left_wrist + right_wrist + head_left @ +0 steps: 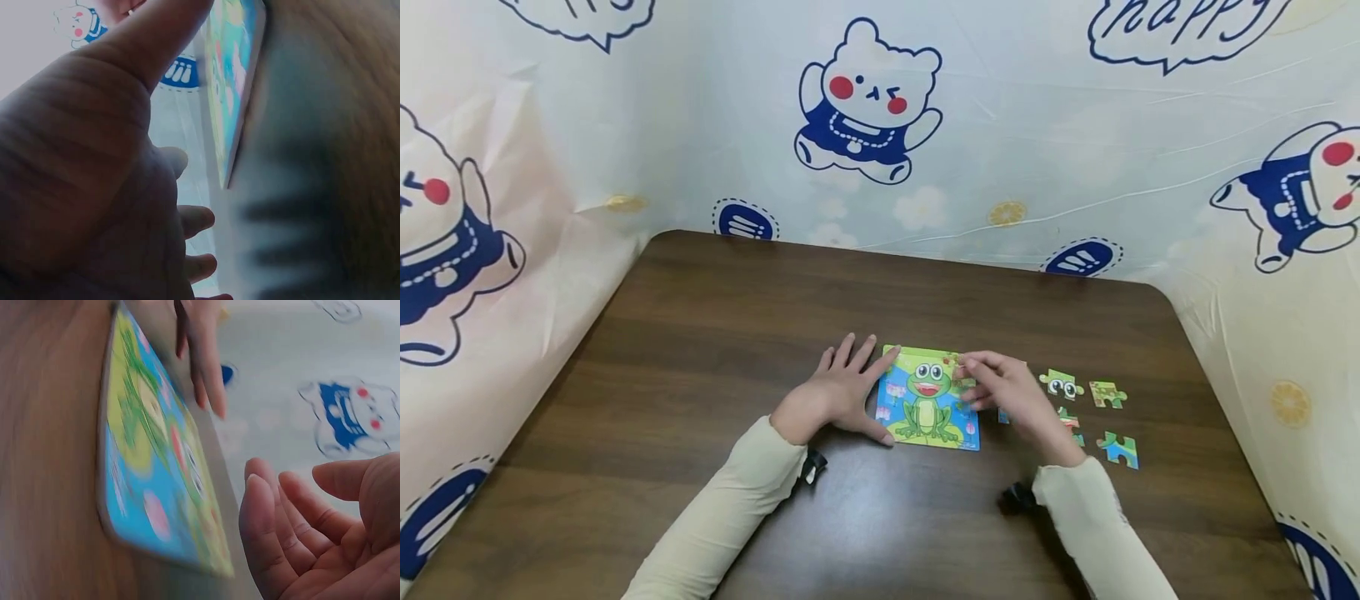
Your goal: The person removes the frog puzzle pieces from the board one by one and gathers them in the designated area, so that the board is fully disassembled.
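The square board printed with a green frog on blue and yellow [928, 417] lay on the dark brown wood-grain table [737, 333], between the two hands. The left hand [841, 393] was spread wide at its left side, fingers straight and apart, the index fingertip on the far left corner and the thumb by the near end of that edge; such a span would seem to suit steadying the board rather than lifting it.

The right hand [1011, 392] was over the board's right edge with its fingers loosely bent and the thumb standing apart from them. The right wrist view showed nothing between them; whether a fingertip touched the board I could not tell.

To the right lay the loose pieces, probably there for easy reach of the right hand: a yellow-green jigsaw piece with two white eyes [1061, 386] on the far side, a brown-and-green jigsaw piece [1105, 393] farther right, and a blue-and-green jigsaw piece [1120, 451] nearer. A red-and-green jigsaw piece [1066, 420] was partly hidden by the right arm.
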Motion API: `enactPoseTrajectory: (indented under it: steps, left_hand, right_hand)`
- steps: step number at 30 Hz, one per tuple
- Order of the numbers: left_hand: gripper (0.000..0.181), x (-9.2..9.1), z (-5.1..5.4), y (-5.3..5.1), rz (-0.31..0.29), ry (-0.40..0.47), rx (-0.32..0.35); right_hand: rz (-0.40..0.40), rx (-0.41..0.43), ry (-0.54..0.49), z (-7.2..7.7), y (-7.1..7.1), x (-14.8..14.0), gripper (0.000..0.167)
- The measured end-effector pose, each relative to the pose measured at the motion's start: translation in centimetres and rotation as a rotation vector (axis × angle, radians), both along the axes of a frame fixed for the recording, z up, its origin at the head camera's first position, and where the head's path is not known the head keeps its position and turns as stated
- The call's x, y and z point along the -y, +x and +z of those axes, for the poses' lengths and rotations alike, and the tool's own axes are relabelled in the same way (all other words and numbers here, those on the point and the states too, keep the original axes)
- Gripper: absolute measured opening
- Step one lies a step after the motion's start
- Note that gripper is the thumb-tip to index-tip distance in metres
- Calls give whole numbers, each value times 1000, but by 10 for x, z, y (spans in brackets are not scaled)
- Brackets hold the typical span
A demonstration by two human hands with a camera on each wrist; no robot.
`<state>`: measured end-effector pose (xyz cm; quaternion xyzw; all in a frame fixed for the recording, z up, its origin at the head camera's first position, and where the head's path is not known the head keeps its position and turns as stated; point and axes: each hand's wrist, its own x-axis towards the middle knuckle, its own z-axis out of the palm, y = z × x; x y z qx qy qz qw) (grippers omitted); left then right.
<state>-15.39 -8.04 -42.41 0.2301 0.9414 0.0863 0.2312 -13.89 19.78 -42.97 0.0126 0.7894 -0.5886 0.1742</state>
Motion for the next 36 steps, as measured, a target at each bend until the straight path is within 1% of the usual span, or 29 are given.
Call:
enactPoseTrajectory:
  steps: [3, 7, 18, 21, 26, 32, 36]
  left_hand:
    - [126, 1, 0, -2, 8, -22, 9]
    - [120, 0, 2, -2, 3, -33, 15]
    - [115, 1, 2, -3, 9, -47, 45]
    - [115, 1, 2, -2, 13, -45, 46]
    - [114, 1, 2, -2, 16, -39, 40]
    - [115, 2, 2, -1, 16, -39, 38]
    - [115, 3, 2, -1, 15, -40, 44]
  right_hand:
    - [44, 21, -15, -3, -2, 20, 40]
    - [79, 31, -18, -6, -2, 36, 37]
    - [142, 46, 16, -13, 1, 49, 32]
    - [159, 42, 45, -14, 3, 52, 30]
    - [185, 15, 124, -15, 5, 58, 26]
    - [222, -71, 254, -9, 8, 67, 22]
    - [240, -115, 306, -6, 10, 72, 21]
